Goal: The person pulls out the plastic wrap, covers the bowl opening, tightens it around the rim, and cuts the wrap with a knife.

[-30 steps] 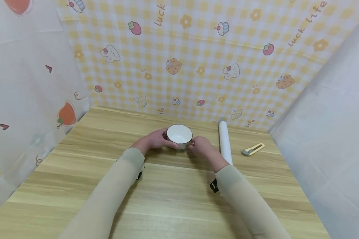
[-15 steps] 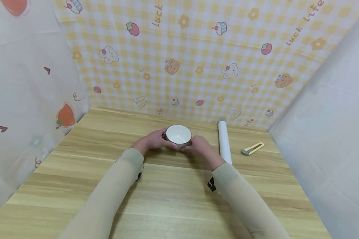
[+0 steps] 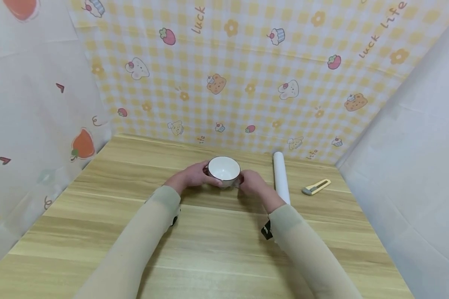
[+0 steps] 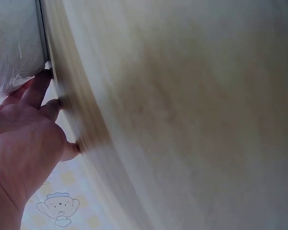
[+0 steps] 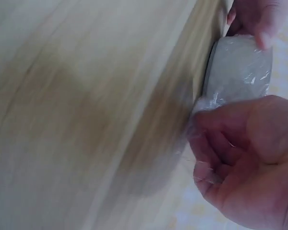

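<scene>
A white bowl point(image 3: 224, 168) with a dark rim sits upright on the table near the back. Its outer side is covered by clear, wrinkled plastic wrap point(image 5: 245, 72), glossy in the right wrist view. My left hand point(image 3: 196, 174) holds the bowl's left side, thumb along the front and fingers behind, partly hidden. Close to the tabletop, my right hand point(image 3: 252, 182) pinches a gathered edge of the wrap between thumb and fingers at the bowl's right. In the left wrist view, the bowl's wrapped side point(image 4: 17, 48) stands beside the left fingers.
A white roll point(image 3: 280, 176) lies right of the right hand, its near end behind the right forearm. Further right is a yellow utility knife point(image 3: 316, 187) with a grey end. Patterned cloth point(image 3: 232, 83) rises along the table's back edge, and pale cloth flanks both sides.
My right hand moved in under the bowl's front right, then back out to the right with its fingers on the wrap. The left hand and bowl have stayed in place.
</scene>
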Tool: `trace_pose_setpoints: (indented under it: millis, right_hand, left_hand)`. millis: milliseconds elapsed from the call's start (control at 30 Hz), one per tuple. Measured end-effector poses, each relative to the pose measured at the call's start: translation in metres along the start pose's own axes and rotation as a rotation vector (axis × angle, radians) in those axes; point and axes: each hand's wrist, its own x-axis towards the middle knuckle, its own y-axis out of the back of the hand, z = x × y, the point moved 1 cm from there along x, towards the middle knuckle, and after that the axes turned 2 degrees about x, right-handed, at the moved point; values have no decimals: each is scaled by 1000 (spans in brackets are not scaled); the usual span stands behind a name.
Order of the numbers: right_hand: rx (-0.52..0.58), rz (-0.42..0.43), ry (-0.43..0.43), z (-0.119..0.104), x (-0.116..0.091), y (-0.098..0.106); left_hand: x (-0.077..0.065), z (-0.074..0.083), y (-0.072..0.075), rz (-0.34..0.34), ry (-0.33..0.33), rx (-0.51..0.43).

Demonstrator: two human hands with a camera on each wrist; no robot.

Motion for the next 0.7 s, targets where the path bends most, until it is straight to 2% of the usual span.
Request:
trace_pose_setpoints:
  millis: [133, 267, 367, 433, 467, 500, 667, 700]
  right_hand:
    - [-4, 51, -54, 6, 5, -2]
    - [-76, 120, -151, 7, 8, 1]
    - [-64, 149, -212, 7, 10, 2]
    - [15, 155, -217, 8, 12, 0]
    - [81, 165, -189, 20, 21, -7]
    - [143, 167, -176, 20, 22, -8]
    - [476, 137, -94, 22, 25, -14]
    - [513, 120, -104, 12, 18, -8]
  left_hand:
    - [-2, 2, -1, -5, 10, -4]
    - [-3, 4, 0, 6, 15, -3]
    - [-3, 5, 1, 7, 16, -8]
    - [-3, 4, 1, 8, 20, -4]
    - [-3, 4, 1, 7, 21, 1]
    - [-3, 3, 1, 8, 23, 7]
    - [-2, 3, 1, 5, 24, 22]
    - [-2, 3, 1, 5, 24, 21]
